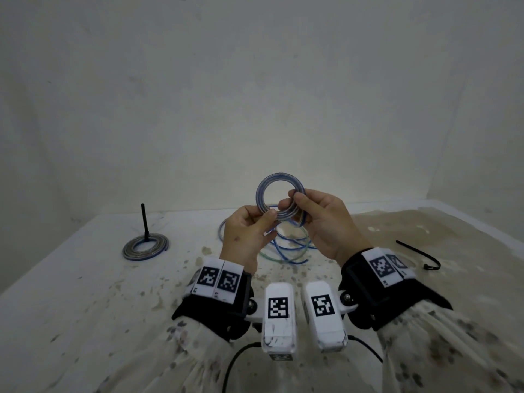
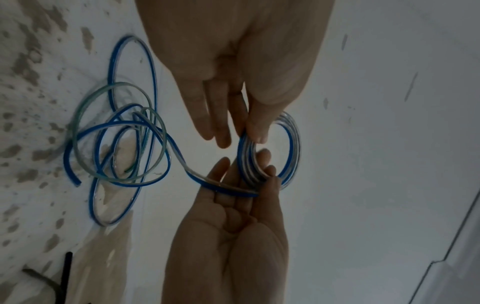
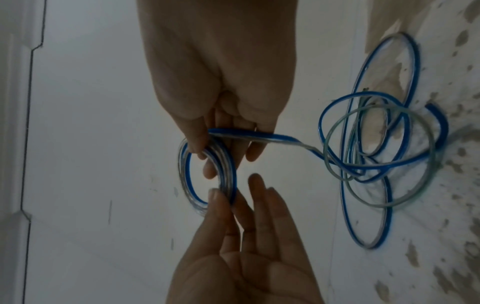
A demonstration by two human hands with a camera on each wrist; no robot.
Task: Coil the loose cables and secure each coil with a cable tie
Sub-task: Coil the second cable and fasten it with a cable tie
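I hold a small coil [image 1: 261,191] of blue-and-clear cable above the table. My left hand [image 1: 266,219] pinches the coil's lower left between thumb and forefinger, and its other fingers [image 2: 207,115] stick out straight. My right hand [image 1: 295,201] grips the coil's right side, thumb on top. In the right wrist view the trailing strand [image 3: 259,136] runs across the right hand's fingers [image 3: 253,152] down to the loose tangle [image 1: 286,248] on the table. A pale green cable [image 2: 85,102] lies mixed into that tangle.
A finished coil [image 1: 146,248] lies at the left of the stained white table [image 1: 85,293], with its black tie [image 1: 145,222] standing upright. A loose black cable tie [image 1: 419,253] lies at the right. A white wall rises behind.
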